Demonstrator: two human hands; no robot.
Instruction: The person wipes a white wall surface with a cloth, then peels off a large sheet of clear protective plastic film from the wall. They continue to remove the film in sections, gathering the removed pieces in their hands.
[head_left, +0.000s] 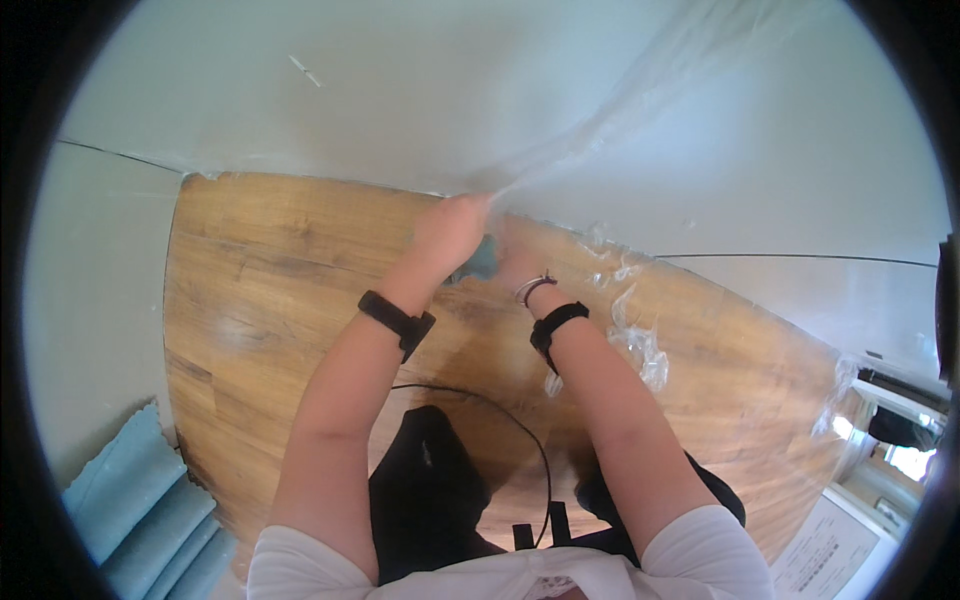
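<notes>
My left hand (452, 229) is closed in a fist low by the wall, where the floor meets it. A stretch of clear plastic film (592, 139) runs from that fist up and to the right across the grey-white wall panel (420, 90). Close beside it is my right hand (519, 251), blurred, and its fingers are hard to make out. Between the two hands a blue-grey piece (480, 260) shows, partly covered by my left hand; what it is cannot be told.
Crumpled clear film scraps (643, 352) lie on the wood-look floor (262, 300) at right. A black cable (517, 424) curves between my knees. Folded light-blue sheet material (146, 502) stands at lower left. A white board with printed writing (829, 544) is at lower right.
</notes>
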